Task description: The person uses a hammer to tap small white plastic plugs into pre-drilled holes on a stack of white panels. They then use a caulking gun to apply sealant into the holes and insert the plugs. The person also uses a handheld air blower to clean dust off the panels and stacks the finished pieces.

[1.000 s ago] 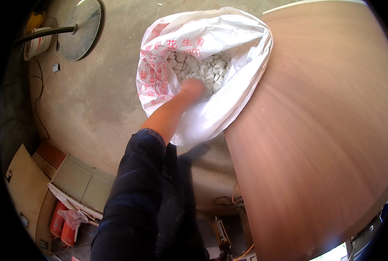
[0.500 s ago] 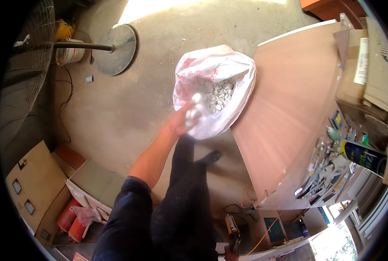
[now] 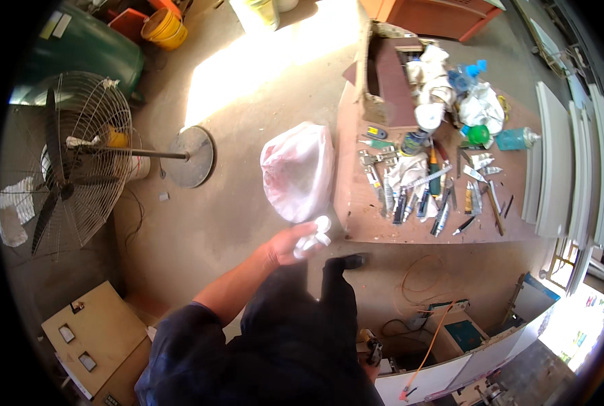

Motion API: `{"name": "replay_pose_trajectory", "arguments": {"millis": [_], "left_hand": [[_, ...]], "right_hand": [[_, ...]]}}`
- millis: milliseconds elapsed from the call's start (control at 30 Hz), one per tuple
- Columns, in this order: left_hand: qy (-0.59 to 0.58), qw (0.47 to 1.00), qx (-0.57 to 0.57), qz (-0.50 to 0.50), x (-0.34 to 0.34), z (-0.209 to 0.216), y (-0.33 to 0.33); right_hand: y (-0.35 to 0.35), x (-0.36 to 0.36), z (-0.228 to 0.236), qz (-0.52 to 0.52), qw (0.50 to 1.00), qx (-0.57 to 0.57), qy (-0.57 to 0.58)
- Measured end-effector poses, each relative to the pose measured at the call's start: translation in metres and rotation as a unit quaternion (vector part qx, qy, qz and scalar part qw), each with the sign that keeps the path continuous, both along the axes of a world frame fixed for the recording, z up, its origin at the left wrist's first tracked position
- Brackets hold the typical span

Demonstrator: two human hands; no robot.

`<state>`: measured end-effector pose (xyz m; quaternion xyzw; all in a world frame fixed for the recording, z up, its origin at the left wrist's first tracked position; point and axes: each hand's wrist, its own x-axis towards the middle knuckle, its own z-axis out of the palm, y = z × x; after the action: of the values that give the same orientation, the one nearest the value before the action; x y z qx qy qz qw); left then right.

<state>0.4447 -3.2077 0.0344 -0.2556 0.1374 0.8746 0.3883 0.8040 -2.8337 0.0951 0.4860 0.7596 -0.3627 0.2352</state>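
My left hand (image 3: 289, 245) is closed on several small white round caps (image 3: 322, 224), held out just below the white plastic sack (image 3: 300, 169). The sack stands on the floor, and its contents are hidden from this angle. By my right leg, at the lower edge, my right hand (image 3: 371, 371) is partly in view. It is wrapped round a dark and yellow hand tool (image 3: 371, 345), probably a power tool; its exact kind is unclear.
A table (image 3: 356, 210) at right bears tubes, knives, hinges, rags and bottles. An open cardboard box (image 3: 383, 74) stands at its far edge. At left is a caged pedestal fan (image 3: 68, 169) with a round base (image 3: 191, 157). An orange hose (image 3: 427, 352) crosses a cabinet (image 3: 451, 375) at lower right.
My left hand has drawn back from the sack's mouth toward me, with the white caps in it. My view has tilted up and shifted, bringing the tabletop and fan further into sight.
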Motion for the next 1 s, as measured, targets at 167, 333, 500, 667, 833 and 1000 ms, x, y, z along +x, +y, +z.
{"name": "replay_pose_trajectory", "arguments": {"millis": [167, 333, 500, 667, 833, 1000], "left_hand": [[0.056, 0.99, -0.02, -0.127, -0.011, 0.026, 0.103], [0.053, 0.961, 0.084, -0.257, -0.003, 0.036, 0.255], [-0.001, 0.885, 0.246, -0.396, 0.031, 0.065, 0.428], [0.002, 0.815, 0.186, -0.548, 0.047, 0.081, 0.554], [0.003, 0.754, 0.258, -0.604, 0.005, 0.038, 0.705], [0.019, 0.785, 0.205, -0.584, -0.057, 0.08, 0.87]], "right_hand": [[0.055, 0.055, -0.026, -0.1, 0.993, -0.059, 0.021], [0.121, 0.06, -0.026, -0.185, 0.979, -0.033, 0.084], [0.213, 0.033, -0.024, -0.234, 0.968, 0.006, 0.089], [0.311, -0.035, 0.005, -0.261, 0.954, 0.055, 0.137], [0.438, -0.081, 0.007, -0.374, 0.886, 0.079, 0.261], [0.568, -0.101, 0.034, -0.504, 0.829, 0.02, 0.241]]}}
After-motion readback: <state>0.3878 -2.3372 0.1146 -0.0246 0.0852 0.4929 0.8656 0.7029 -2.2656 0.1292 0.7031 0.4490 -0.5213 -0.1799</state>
